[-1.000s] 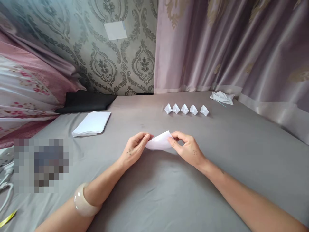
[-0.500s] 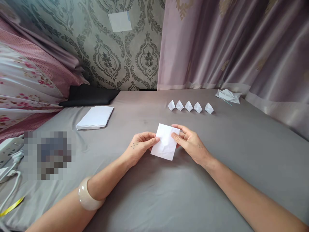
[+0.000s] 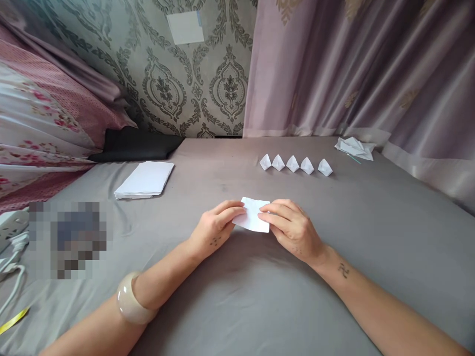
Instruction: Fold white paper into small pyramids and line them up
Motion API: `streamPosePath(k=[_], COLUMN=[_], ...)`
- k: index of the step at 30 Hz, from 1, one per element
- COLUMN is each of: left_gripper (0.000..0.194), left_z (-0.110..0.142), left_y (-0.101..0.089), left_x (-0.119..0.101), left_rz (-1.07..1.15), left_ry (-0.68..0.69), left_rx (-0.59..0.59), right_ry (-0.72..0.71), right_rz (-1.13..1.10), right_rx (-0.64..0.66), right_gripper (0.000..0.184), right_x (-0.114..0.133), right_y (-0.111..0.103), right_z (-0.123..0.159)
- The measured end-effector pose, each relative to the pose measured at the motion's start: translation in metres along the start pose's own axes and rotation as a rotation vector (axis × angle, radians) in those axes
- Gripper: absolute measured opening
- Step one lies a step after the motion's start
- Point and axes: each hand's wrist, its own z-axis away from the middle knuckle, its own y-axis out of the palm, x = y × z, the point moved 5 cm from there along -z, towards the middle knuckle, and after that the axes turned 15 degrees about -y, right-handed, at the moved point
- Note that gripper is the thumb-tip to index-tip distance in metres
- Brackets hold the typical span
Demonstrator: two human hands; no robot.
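A small white piece of paper (image 3: pixel 253 221) is held between my two hands, above the middle of the grey sheet. My left hand (image 3: pixel 217 222) grips its left edge, fingers on top and the thumb hidden beneath. On the right edge, my right hand (image 3: pixel 295 227) pinches it with fingertips lying over the front face. Beyond my hands, several folded white paper shapes (image 3: pixel 293 164) stand in a row. A stack of white paper (image 3: pixel 146 179) lies to the left.
Loose white papers (image 3: pixel 355 148) lie by the curtain (image 3: pixel 297 69) at the back right. Black cloth (image 3: pixel 137 144) sits at the back left. A power strip (image 3: pixel 11 225) with white cables, a blurred-out patch (image 3: pixel 74 237) and a yellow strip (image 3: pixel 14 320) are on the left.
The paper first tilted up to show its full face, then tipped flatter. Both hands turned so that fingers, rather than thumbs, now lie on the visible side. The view shifted slightly.
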Motion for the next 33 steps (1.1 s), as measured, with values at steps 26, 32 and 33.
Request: streamPosePath(k=[26, 32, 33], left_gripper=[0.033, 0.042, 0.042], left_z=[0.004, 0.000, 0.000], left_y=[0.023, 0.028, 0.029], left_x=[0.004, 0.014, 0.015], left_rz=[-0.402, -0.398, -0.401], left_ry=[0.103, 0.040, 0.035], left_rx=[0.255, 0.343, 0.358], right_ry=[0.252, 0.225, 0.222], right_rz=[-0.002, -0.017, -0.012], right_rx=[0.518, 0.553, 0.556], right_gripper=[0.053, 0.059, 0.057], right_x=[-0.002, -0.007, -0.007], right_y=[0.022, 0.027, 0.027], right_z=[0.020, 0.027, 0.027])
